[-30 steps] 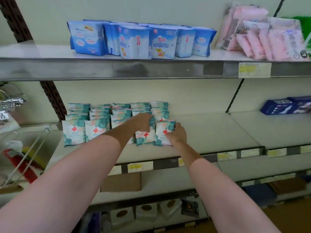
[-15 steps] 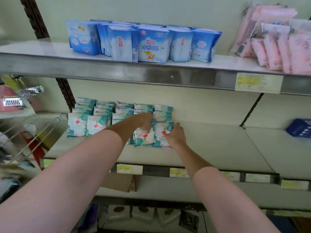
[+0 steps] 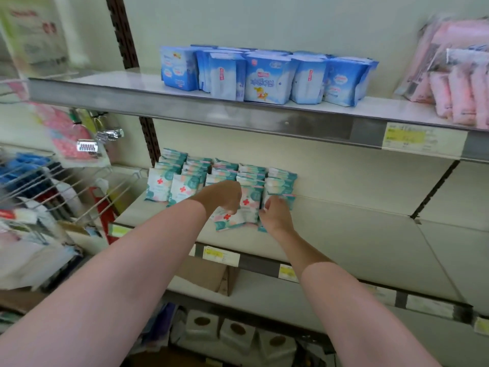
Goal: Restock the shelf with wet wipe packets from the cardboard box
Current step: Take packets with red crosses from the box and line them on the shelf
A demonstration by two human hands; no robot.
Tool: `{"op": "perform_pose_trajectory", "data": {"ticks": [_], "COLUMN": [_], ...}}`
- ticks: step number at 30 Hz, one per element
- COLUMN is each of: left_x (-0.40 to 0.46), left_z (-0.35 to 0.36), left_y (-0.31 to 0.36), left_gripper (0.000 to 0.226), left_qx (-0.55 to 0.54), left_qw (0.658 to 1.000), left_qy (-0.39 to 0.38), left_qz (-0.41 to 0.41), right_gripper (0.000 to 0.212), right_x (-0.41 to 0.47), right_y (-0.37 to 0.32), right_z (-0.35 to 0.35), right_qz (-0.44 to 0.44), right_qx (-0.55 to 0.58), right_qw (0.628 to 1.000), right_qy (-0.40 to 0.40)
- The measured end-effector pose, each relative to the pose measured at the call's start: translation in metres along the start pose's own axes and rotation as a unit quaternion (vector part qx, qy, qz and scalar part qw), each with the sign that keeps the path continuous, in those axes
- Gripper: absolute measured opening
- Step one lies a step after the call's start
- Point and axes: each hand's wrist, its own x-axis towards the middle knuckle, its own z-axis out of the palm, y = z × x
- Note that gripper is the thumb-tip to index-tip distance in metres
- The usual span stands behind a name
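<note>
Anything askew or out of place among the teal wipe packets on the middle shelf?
Yes. One wet wipe packet lies tilted and nearly flat at the front, under the left hand, while the rows of packets to its left stand upright. The right hand is at the neighbouring front packet.

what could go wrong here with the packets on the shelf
The front packet under the left hand lies tilted, not upright, so it may fall flat or slide toward the shelf edge. The right hand works close beside the upright rows and might knock them over.
</note>
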Motion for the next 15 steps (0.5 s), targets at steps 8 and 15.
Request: {"op": "perform_pose_trajectory", "data": {"ticks": [8,15], "left_x": [-0.020,-0.043], "left_z": [-0.001,0.007], "left_y": [-0.066,-0.143], "left_gripper": [0.033,0.037], "left_qx": [-0.008,-0.024], "left_qw": [0.999,0.999], "left_qy": [0.020,-0.008], "left_qz": [-0.035,-0.033], "right_gripper": [0.011,0.016], "right_x": [-0.005,-0.010], "right_y": [-0.063,-0.124], "right_z": [0.040,0.082], "right_qz": [-0.046,-0.057], "right_qx": [0.003,-0.067], "right_qw": [0.999,0.992], "right_qy": [-0.030,-0.091]}}
